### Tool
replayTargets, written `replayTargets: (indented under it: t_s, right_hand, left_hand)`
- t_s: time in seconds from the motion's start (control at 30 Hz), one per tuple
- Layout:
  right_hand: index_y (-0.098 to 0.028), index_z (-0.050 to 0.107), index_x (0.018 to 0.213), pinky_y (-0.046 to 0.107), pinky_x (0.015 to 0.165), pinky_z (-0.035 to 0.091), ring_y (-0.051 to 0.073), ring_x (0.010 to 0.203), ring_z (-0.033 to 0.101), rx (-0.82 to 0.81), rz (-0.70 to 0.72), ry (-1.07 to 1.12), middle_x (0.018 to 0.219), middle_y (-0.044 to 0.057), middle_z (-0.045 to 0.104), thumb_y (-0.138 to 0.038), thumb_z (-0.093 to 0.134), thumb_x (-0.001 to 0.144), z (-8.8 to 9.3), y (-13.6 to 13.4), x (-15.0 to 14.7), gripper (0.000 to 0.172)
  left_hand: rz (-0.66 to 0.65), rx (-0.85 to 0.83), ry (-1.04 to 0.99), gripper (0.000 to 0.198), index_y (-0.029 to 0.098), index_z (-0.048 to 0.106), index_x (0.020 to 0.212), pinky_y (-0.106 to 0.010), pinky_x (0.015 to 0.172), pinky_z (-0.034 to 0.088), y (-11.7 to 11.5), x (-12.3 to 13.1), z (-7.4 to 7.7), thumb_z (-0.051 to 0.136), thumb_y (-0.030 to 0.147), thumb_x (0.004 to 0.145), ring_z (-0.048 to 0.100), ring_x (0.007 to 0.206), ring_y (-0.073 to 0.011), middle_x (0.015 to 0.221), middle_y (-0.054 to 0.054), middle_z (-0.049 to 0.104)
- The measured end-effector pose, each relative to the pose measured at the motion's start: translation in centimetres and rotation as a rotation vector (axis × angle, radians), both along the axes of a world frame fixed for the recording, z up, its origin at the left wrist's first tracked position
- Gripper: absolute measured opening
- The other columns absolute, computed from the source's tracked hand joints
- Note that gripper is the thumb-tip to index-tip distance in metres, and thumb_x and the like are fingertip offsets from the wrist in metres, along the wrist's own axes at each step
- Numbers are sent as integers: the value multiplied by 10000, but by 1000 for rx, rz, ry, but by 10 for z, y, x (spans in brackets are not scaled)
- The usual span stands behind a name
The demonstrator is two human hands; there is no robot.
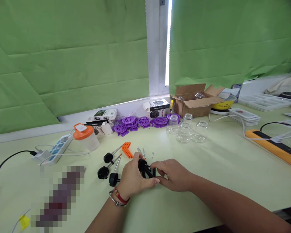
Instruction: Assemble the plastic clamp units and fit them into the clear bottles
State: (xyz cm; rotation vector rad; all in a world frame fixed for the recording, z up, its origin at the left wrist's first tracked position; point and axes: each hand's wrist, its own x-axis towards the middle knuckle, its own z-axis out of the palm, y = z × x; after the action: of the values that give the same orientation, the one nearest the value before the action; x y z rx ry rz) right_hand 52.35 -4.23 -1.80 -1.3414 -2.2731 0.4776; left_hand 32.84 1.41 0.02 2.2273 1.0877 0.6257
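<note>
Black part (143,165), lower centre, slants down-right, gripped by the left hand (133,178); right hand (173,174) sits close on its right, fingers narrowed, whether holding anything I can't tell.

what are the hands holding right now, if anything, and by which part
The left hand holds a black piece, fingers at its round end; the right hand has its fingertips close by, contact unclear.
</note>
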Motion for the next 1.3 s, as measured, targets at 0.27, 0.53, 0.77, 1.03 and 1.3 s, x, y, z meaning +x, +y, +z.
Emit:
replayTargets:
  t_s: [0.27,0.53,0.77,1.03,1.3]
  right_hand:
    - [-215,496,1175,248,582,293,143,612,530,34,-7,-59,755,-3,615,-314,485,837,0,0,0,352]
    - [-212,510,1152,245,574,281,140,603,526,28,-15,-78,749,-5,622,-310,499,829,5,-1,-1,337]
    - [-215,526,1140,245,575,280,147,625,545,18,-22,-111,748,1,628,-313,498,835,8,-1,-2,322]
    - [-225,547,1096,247,576,270,148,624,536,20,-68,-126,755,1,633,-309,505,830,9,-1,-3,282]
    - [-216,580,1042,240,565,265,129,587,493,-21,-108,-60,696,-9,597,-293,526,808,8,-1,-3,252]
  left_hand:
    - [-11,-11,-29,613,229,407,975,-268,573,376,1,0,-1,733,488,525,527,655,-161,789,18,556]
    - [-4,2,-15,613,225,411,970,-261,562,370,1,0,-1,730,506,528,520,647,-159,762,24,548]
    - [5,-2,-6,603,228,404,946,-261,566,361,0,0,1,727,518,527,519,643,-160,763,25,543]
    - [10,-7,-2,593,228,407,931,-255,552,343,0,0,2,729,506,518,511,619,-154,734,35,532]
    - [10,1,32,613,234,390,936,-259,553,346,-1,1,1,727,528,517,512,613,-159,723,36,538]
